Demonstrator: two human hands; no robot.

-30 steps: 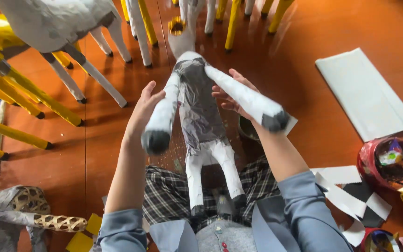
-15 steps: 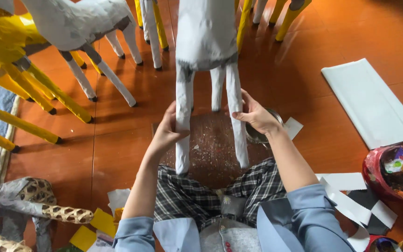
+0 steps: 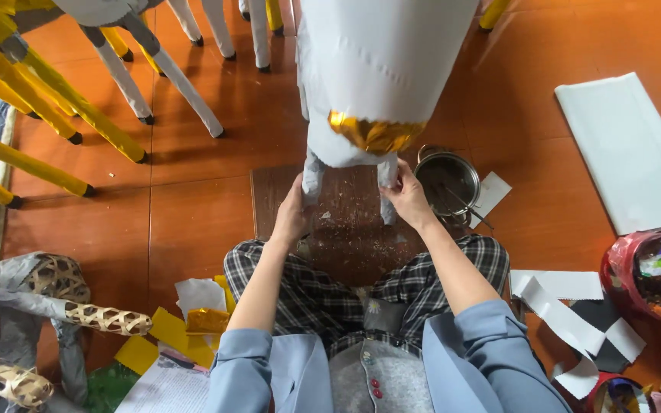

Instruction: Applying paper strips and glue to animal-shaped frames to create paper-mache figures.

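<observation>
A white paper-covered animal figure (image 3: 380, 69) stands upright on a worn brown board (image 3: 346, 229) on the floor in front of my lap, seen from above. A gold foil piece (image 3: 372, 131) is stuck on its near end. My left hand (image 3: 294, 214) grips the figure's near left leg. My right hand (image 3: 407, 195) grips its near right leg. Both legs rest on the board.
A small metal pot (image 3: 447, 183) with a tool in it sits right of the board. Other white and yellow figures' legs (image 3: 116, 69) stand at the back left. White paper sheets (image 3: 629, 149), paper strips (image 3: 568, 306), a red bowl (image 3: 644, 275) and woven bamboo frames (image 3: 78, 313) surround me.
The figure has gone from lying across my hands to standing upright on the board. Both hands slid down to its near legs.
</observation>
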